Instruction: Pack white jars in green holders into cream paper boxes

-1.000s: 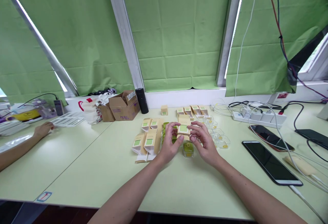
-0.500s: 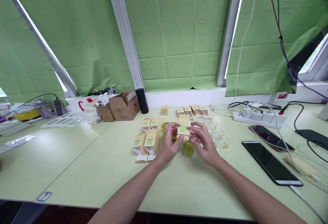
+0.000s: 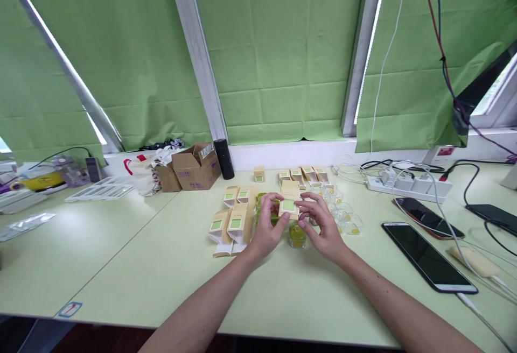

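Note:
Between my two hands is a small tan cardboard box (image 3: 290,191) with a green-and-white window on its front. My left hand (image 3: 269,221) grips its left side, fingers behind and thumb at the lower front. On the opposite side, the fingers of my right hand (image 3: 321,224) are curled against the box's edge. Just below it stands a small clear container with green contents (image 3: 297,235). More green pieces (image 3: 258,209) show partly behind my left hand. Several similar tan boxes (image 3: 238,221) with open flaps stand to the left.
Clear plastic cups (image 3: 350,224) sit right of my hands. More tan boxes (image 3: 309,174) stand behind. Phones (image 3: 428,256), cables and a power strip (image 3: 407,185) lie at the right. A brown carton (image 3: 197,169) and a black cylinder (image 3: 223,159) are at the back left.
The bottom flap of the held box, visible below its window before, has been folded in and shows less now. Both hands stay nearly in place.

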`<move>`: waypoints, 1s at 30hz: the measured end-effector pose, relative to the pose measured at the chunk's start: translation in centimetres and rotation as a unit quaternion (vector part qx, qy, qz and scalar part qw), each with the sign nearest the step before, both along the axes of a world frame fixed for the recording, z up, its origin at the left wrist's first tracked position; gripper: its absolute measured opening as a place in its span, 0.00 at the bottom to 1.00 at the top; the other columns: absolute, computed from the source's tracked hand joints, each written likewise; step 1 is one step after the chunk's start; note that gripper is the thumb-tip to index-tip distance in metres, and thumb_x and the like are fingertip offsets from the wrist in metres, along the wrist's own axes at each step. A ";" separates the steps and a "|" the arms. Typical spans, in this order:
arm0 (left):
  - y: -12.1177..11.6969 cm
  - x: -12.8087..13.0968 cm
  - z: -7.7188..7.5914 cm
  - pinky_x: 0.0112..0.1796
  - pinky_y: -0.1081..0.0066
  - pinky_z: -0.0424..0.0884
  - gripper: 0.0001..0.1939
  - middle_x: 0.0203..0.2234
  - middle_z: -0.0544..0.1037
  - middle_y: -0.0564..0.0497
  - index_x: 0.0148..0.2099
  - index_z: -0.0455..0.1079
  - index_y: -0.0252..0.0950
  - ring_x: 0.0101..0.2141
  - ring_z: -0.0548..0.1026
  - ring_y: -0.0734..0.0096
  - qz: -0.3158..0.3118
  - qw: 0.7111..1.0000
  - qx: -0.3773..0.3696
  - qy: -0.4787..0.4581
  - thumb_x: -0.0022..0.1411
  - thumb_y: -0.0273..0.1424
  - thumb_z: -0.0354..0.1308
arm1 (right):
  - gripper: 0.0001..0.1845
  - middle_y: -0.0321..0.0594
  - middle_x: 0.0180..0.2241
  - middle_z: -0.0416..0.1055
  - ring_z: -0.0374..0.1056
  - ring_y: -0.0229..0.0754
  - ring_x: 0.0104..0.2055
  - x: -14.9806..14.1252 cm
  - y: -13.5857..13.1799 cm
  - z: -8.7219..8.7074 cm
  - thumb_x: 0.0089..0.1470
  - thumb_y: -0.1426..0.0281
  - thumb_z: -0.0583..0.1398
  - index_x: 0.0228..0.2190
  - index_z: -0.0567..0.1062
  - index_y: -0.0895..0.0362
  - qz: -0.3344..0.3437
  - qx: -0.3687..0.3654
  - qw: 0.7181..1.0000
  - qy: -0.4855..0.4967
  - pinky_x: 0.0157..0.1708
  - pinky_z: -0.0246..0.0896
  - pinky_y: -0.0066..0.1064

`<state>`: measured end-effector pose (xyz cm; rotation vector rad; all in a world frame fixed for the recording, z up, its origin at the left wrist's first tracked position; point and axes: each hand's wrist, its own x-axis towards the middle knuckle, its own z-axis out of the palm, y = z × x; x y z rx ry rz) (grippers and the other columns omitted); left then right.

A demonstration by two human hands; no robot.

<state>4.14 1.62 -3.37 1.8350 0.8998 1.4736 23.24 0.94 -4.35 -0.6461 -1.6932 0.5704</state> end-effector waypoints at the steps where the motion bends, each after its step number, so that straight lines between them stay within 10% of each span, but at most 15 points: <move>1: 0.0 0.0 0.0 0.50 0.63 0.72 0.20 0.53 0.66 0.44 0.58 0.64 0.43 0.48 0.73 0.62 0.003 1.000 0.004 0.004 0.72 0.45 0.60 | 0.18 0.49 0.62 0.59 0.73 0.46 0.46 0.0 0.0 0.0 0.67 0.61 0.61 0.57 0.75 0.46 -0.001 -0.001 1.000 -0.001 0.48 0.77 0.46; 30: 0.1 0.1 -0.2 0.48 0.63 0.72 0.20 0.55 0.64 0.44 0.59 0.64 0.44 0.46 0.72 0.63 0.008 0.999 0.032 0.027 0.70 0.40 0.62 | 0.15 0.48 0.61 0.61 0.75 0.46 0.49 -0.3 0.6 -0.5 0.69 0.61 0.61 0.55 0.76 0.46 -0.029 0.000 0.999 0.014 0.50 0.78 0.45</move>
